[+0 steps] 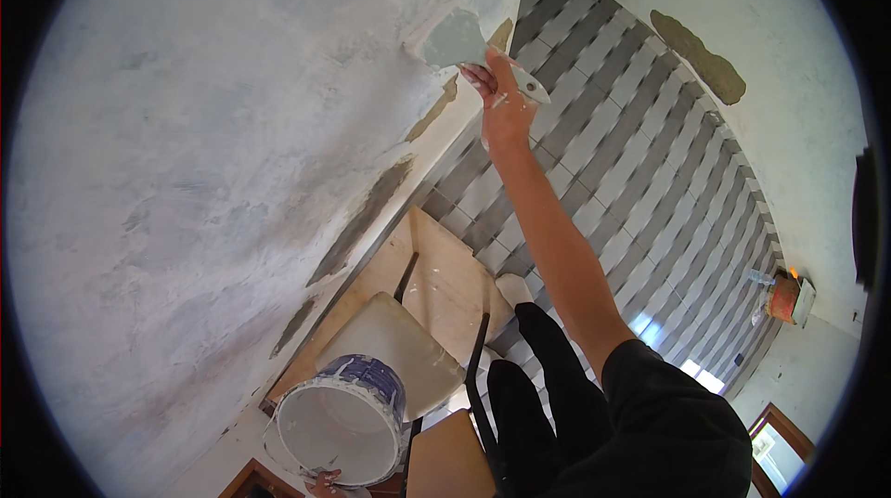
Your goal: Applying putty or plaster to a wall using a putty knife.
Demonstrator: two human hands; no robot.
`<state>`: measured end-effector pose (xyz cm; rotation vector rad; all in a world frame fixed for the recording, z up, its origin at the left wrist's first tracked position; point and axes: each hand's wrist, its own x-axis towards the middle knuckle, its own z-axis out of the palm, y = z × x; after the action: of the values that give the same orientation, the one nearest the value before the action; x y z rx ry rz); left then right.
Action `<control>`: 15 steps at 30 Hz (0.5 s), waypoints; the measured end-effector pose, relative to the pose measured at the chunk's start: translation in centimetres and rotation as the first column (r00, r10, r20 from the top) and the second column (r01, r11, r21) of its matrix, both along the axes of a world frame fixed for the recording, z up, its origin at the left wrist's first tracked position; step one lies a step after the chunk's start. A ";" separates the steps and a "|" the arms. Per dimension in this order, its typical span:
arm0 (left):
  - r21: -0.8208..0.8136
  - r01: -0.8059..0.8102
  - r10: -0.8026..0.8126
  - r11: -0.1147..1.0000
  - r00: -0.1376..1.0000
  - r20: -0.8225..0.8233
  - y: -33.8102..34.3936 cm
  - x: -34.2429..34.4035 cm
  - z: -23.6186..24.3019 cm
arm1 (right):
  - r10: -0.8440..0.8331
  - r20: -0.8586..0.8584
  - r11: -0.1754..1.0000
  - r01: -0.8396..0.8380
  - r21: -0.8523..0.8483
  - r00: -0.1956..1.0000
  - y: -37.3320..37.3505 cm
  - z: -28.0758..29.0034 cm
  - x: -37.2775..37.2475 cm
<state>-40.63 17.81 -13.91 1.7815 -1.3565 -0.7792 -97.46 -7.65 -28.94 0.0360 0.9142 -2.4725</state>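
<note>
My right hand [508,108] is closed around the handle of a wide putty knife [455,38]. Its broad blade lies against the rough, whitish plastered wall [195,155], close to where the wall ends. Smears of white stuff mark the hand. At the lower edge, my left hand [325,484] grips the rim of a white bucket [339,428] with a blue band and white drips. Whitish residue coats the bucket's inside. Most of the left hand is cut off by the picture's edge. The bucket overlaps a chair [408,340]; whether it rests there, I cannot tell.
Bare grey-brown patches [362,219] run along the wall's lower part. Peach-toned boards [445,280] lie beside my foot. A grey-and-white tiled floor [640,173] stretches right, to another wall with a bare patch [701,57]. A reddish container [784,298] stands in the far right corner.
</note>
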 end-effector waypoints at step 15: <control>0.088 -0.208 0.223 0.974 0.945 -0.240 -0.1 -0.6 0.5 | 0.114 0.025 0.989 -0.111 -0.102 0.993 -1.3 0.6 1.6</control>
<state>-41.19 17.73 -13.40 1.7752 -0.9647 -0.8965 -95.89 -8.91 -28.31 -0.0115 0.7568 -2.4025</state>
